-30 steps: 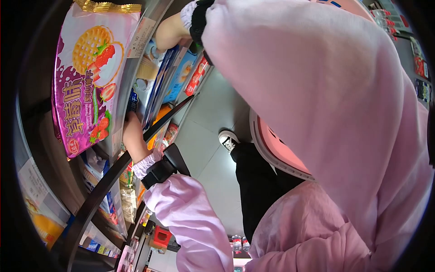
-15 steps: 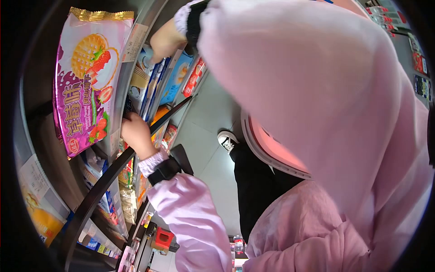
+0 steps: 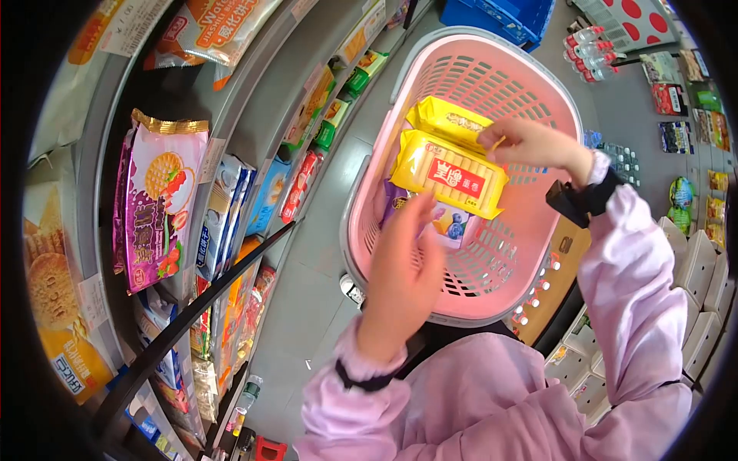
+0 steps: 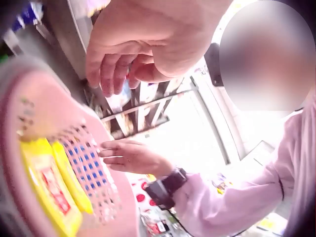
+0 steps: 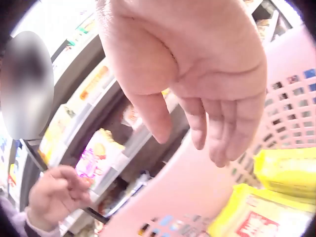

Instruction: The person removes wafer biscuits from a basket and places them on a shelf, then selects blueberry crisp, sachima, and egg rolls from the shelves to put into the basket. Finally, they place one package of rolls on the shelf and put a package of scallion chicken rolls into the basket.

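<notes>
Two yellow packs of egg rolls lie one beside the other in the pink basket (image 3: 553,100). The front egg roll pack (image 3: 450,175) has a red label; the rear egg roll pack (image 3: 446,119) is partly covered by it. Beneath them, a purple pack (image 3: 396,201) with blueberries printed on it shows. My right hand (image 3: 534,146) hovers by the rear pack's right end, fingers loosely extended, its palm bare in the right wrist view. My left hand (image 3: 403,280) is over the basket's near left side, fingers relaxed and holding nothing.
Shelves with snack packs run along the left, including a strawberry biscuit bag (image 3: 157,200). A black bar (image 3: 192,330) crosses in front of them. A blue crate (image 3: 500,19) stands beyond the basket, and bottled drinks (image 3: 590,54) are at the far right.
Both hands have left the shelf and come to the right, over the basket. The view has turned with them, so the basket and its yellow packs now show in full.
</notes>
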Motion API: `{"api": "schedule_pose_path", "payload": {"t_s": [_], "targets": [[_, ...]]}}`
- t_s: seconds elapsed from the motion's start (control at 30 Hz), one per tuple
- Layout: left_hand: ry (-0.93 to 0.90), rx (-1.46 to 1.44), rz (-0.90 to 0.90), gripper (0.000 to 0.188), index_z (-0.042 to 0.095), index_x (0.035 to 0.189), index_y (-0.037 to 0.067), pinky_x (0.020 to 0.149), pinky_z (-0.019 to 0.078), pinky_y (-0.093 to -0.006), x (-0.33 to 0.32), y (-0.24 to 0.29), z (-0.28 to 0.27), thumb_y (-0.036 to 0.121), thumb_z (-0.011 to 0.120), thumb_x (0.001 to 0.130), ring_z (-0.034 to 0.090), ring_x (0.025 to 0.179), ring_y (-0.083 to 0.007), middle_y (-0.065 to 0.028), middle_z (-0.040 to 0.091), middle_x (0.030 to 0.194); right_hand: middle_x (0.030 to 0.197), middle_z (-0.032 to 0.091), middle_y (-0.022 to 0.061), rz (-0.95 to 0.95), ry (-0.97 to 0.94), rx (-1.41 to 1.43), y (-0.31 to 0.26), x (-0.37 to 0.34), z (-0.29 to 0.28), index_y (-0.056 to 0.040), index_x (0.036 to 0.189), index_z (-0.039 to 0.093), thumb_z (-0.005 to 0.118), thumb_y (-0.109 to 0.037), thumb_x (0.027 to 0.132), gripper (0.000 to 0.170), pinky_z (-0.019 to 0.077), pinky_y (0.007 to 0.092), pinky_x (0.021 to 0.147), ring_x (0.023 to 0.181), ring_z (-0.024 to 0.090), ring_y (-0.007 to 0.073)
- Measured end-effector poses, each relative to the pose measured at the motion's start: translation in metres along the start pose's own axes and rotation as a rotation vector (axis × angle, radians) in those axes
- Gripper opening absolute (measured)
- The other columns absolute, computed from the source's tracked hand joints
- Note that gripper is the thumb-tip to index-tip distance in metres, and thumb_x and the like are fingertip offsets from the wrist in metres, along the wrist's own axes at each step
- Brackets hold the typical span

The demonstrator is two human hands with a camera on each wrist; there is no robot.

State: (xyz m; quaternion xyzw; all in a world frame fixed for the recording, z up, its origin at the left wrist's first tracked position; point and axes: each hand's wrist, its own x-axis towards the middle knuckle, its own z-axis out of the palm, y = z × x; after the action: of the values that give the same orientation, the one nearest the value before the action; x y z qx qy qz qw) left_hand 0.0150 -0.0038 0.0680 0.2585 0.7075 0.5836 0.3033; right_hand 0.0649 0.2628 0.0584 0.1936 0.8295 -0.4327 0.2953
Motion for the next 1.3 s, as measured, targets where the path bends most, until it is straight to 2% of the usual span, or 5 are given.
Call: {"api": "schedule_pose_path", "payload": {"t_s": [0.2,0.77,0.87,1.1,1.3], "targets": [[0.107,0.435,-0.212,0.056,0.032,0.119,-0.013,0.094,0.036,-0.0413,0.093,-0.078,0.066,0.01,0.054,0.073,0.043,0.111,-0.0401,-0.0316,0.044,0.114,0.107,0.057,0.0189,0.402,-0.202,-0.457,0.043,0.026,0.021,0.0047,0.112,0.05,0.066,-0.038,0.072,0.061,0.0431,0.0362,0.084,0.099,0.055,0.0322],[-0.129,0.602,-0.536,0.059,0.046,0.108,-0.008,0.081,0.0459,-0.0411,0.126,-0.142,0.06,0.02,0.073,0.065,0.056,0.094,-0.0367,-0.0249,0.057,0.1,0.091,0.063,0.0151,0.105,-0.517,-0.425,0.099,0.069,0.04,0.0008,0.106,0.056,0.073,-0.033,0.064,0.057,0.0495,0.0349,0.064,0.085,0.061,0.0271],[-0.26,0.32,-0.323,0.043,0.058,0.096,-0.002,0.073,0.0482,-0.0414,0.126,-0.184,0.052,0.029,0.07,0.069,0.061,0.083,-0.0346,-0.0208,0.062,0.087,0.087,0.063,0.0139,0.064,-0.533,-0.539,0.104,0.08,0.051,0.0008,0.105,0.057,0.072,-0.031,0.066,0.053,0.0496,0.0342,0.059,0.079,0.062,0.0256],[-0.186,0.547,-0.197,0.039,0.056,0.1,0.001,0.072,0.0471,-0.0382,0.115,-0.079,0.042,0.03,0.065,0.075,0.06,0.083,-0.0324,-0.0188,0.061,0.09,0.062,0.059,0.0063,0.067,-0.672,-0.211,0.095,0.048,0.011,0.0002,0.08,0.061,0.06,-0.029,0.078,0.029,0.0446,0.0307,0.051,0.059,0.057,0.0169],[-0.139,0.038,-0.25,0.044,0.054,0.106,-0.002,0.075,0.0466,-0.027,0.08,-0.007,-0.004,0.027,0.068,0.077,0.06,0.085,-0.0154,-0.0096,0.062,0.095,0.075,0.058,0.0163,-0.215,-0.16,-0.301,0.012,-0.039,-0.063,0.0004,0.087,0.061,0.058,-0.028,0.082,0.029,0.0437,0.0364,0.068,0.074,0.056,0.031]]}}
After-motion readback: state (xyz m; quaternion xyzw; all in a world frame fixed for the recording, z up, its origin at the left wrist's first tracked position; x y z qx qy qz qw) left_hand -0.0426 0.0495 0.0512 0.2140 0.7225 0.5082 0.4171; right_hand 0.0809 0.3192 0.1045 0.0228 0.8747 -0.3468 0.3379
